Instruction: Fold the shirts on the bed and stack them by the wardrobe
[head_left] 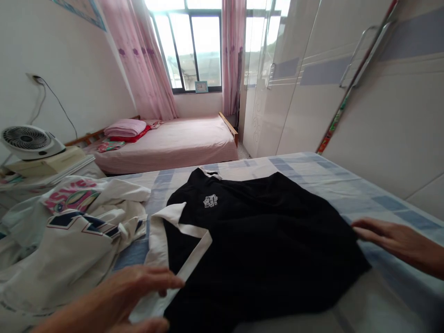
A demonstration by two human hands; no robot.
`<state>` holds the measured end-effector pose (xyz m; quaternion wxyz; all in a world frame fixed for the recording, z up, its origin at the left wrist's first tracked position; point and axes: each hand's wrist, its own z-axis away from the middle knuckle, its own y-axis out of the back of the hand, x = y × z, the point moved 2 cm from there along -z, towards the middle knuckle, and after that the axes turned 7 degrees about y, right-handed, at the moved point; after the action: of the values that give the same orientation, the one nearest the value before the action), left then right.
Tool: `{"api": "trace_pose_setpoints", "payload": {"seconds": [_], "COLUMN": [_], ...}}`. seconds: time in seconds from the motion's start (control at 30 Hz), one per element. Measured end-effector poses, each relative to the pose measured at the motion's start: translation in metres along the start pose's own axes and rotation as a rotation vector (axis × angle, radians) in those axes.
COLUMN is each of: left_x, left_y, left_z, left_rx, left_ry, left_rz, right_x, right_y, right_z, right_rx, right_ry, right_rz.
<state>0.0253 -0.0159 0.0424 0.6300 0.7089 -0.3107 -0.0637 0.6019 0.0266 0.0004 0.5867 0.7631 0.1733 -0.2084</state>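
Note:
A black shirt (270, 240) with a white collar (196, 231) and a small white emblem on its chest lies spread on the bed, collar to the left. My left hand (138, 291) is over the collar area at the near left, thumb and fingers apart, fingertips by the white collar band. At the far right edge of the shirt is my right hand (388, 238), its fingers stretched out along the hem. Whether those fingertips press on the cloth or only hover by it is hard to see.
Loose white clothes (79, 236) with printed lettering are heaped left of the shirt. A checked blue-and-white sheet (322, 175) covers the bed. Beyond stands a pink bed (194, 138); a fan (31, 141) sits at left, and a wardrobe (298, 106) lines the right.

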Motion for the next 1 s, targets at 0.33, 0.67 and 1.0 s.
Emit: {"api": "trace_pose_setpoints", "payload": {"seconds": [0.33, 0.67, 1.0], "left_x": [-0.128, -0.140, -0.167], "left_y": [-0.031, -0.059, -0.058], "left_z": [-0.171, -0.204, -0.205], "left_rx": [-0.038, 0.024, 0.257], "left_ry": [0.598, 0.676, 0.791], "left_rz": [-0.100, 0.010, 0.033], "right_x": [-0.088, -0.120, -0.112], "right_y": [-0.085, -0.121, -0.152], "right_z": [-0.140, -0.179, -0.229], "right_rx": [-0.126, -0.079, 0.045], "right_ry": [0.412, 0.323, -0.065], "right_rz": [0.449, 0.129, -0.270]}}
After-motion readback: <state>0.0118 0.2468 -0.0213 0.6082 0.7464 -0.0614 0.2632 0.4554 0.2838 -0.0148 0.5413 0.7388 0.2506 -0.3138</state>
